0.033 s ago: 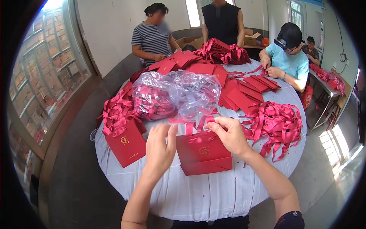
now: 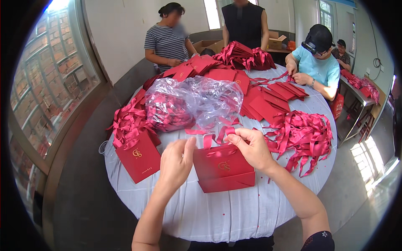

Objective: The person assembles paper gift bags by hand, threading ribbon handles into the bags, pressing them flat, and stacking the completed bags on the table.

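In front of me a red paper gift bag with a gold emblem stands on the white cloth. My right hand pinches a red ribbon at the bag's top right corner, thumb and index finger together. Looping above the bag's upper edge, the ribbon makes up its handle. Beside the bag's left edge is my left hand, a little blurred. Its fingers are loosely curled with the thumb apart, and nothing shows in it. Another red bag lies to the left of that hand.
Clear plastic bags with red ribbons inside lie mid-table. Ribbon piles sit at right and left. Stacked flat red bags cover the far side. A person in light blue works at the right; two others stand across the table.
My left hand has dipped slightly, its fingers curling a little more. My right hand and the bag stay almost where they were.
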`<state>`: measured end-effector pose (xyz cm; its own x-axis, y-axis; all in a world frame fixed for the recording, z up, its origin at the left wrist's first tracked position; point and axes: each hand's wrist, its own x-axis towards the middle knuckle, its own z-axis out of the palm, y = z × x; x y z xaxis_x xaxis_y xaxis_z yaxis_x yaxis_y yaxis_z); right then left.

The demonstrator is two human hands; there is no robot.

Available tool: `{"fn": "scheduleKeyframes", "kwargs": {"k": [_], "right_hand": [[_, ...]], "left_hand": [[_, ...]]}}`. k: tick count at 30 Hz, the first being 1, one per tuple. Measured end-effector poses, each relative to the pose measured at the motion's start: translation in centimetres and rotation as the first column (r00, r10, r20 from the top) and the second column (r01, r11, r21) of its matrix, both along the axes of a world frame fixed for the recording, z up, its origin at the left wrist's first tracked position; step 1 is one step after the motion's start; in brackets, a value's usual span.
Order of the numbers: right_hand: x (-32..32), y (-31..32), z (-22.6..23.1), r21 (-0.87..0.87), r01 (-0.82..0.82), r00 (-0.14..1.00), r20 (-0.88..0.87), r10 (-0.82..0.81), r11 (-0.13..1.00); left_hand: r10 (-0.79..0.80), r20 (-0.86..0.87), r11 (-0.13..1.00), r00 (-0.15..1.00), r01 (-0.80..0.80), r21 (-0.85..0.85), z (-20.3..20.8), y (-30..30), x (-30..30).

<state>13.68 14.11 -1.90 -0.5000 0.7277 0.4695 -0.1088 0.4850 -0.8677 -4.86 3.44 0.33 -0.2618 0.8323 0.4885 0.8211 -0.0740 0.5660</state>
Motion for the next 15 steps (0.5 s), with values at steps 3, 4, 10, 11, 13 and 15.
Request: {"fn": "scheduleKeyframes", "kwargs": {"k": [3, 4, 10, 11, 13, 15], "right_hand": [[-0.1, 0.0, -0.2, -0.012, -0.05, 0.998, 0.036, 0.051, 0.999], [-0.1, -0.1, -0.3, -0.018, -0.065, 0.996, 0.06, 0.066, 0.998], [-0.3, -0.1, -0.8, -0.011, -0.08, 0.995, 0.064, 0.081, 0.997], [-0.4, -0.3, -0.8, -0.014, -0.083, 0.994, 0.065, 0.083, 0.996], [-0.5, -0.8, -0.6, 0.023, -0.056, 0.995, 0.084, 0.054, 0.998], [-0.8, -0.7, -1.0, 0.074, -0.05, 0.998, 0.052, 0.046, 0.996]], "left_hand": [[-0.14, 0.381, 0.928, 0.914, 0.255, -0.271, -0.5, 0.2, -0.3], [-0.188, 0.484, 0.919, 0.854, 0.327, -0.22, -1.0, 0.4, -0.1], [-0.197, 0.315, 0.978, 0.928, 0.209, -0.005, -1.6, 1.3, 1.4], [-0.194, 0.316, 0.978, 0.929, 0.207, -0.007, -1.7, 1.3, 1.5], [-0.12, -0.03, 0.986, 0.992, 0.122, 0.11, -1.8, 1.4, 1.6], [-0.112, 0.03, 0.99, 0.993, 0.109, 0.094, -1.8, 1.3, 1.7]]}}
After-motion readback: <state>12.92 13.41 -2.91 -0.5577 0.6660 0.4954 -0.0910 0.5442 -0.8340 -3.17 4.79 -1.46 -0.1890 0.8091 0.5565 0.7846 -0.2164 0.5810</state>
